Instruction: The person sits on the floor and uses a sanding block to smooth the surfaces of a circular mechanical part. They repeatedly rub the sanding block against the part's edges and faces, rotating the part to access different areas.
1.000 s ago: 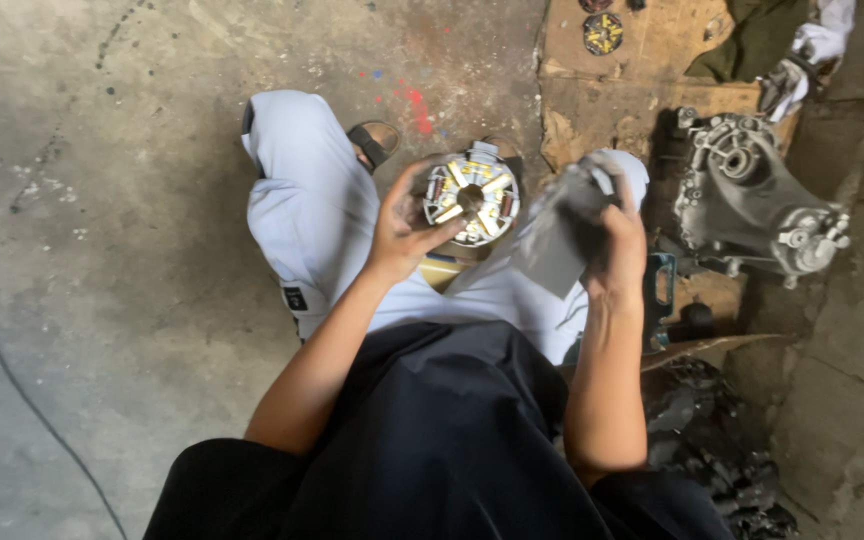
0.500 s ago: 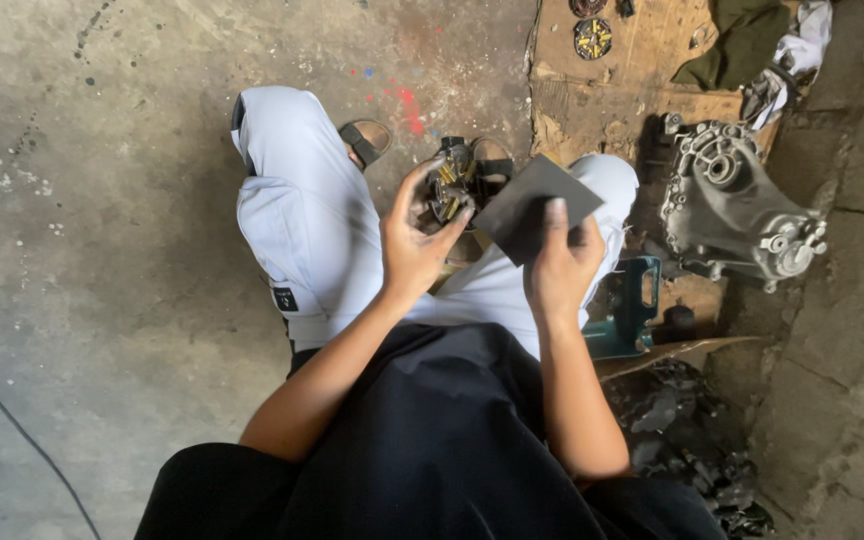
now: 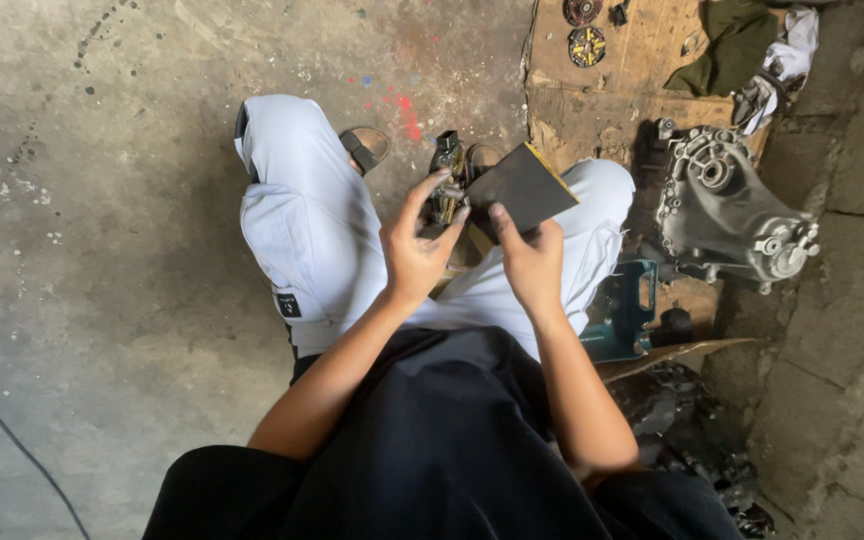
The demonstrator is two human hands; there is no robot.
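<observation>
Left hand [image 3: 414, 252] gripped round metal clutch-like part [image 3: 449, 180] edge-on; right hand [image 3: 532, 262] held dark sandpaper sheet [image 3: 522, 186] against it. Sanding step seemingly underway; next stroke needed firm, flat pressure.

A grey metal engine casing [image 3: 727, 205] lies on the concrete floor [image 3: 102, 250] beside a teal power tool [image 3: 627, 315], crumpled rags [image 3: 752, 45] and cardboard [image 3: 632, 70].

Dull, grimy metal part [image 3: 447, 185]; matt dark abrasive sheet [image 3: 522, 187] (paper-backed, it seems); rough stained concrete floor [image 3: 102, 250]; cast grey metal housing [image 3: 727, 210]; worn cardboard [image 3: 632, 90].
</observation>
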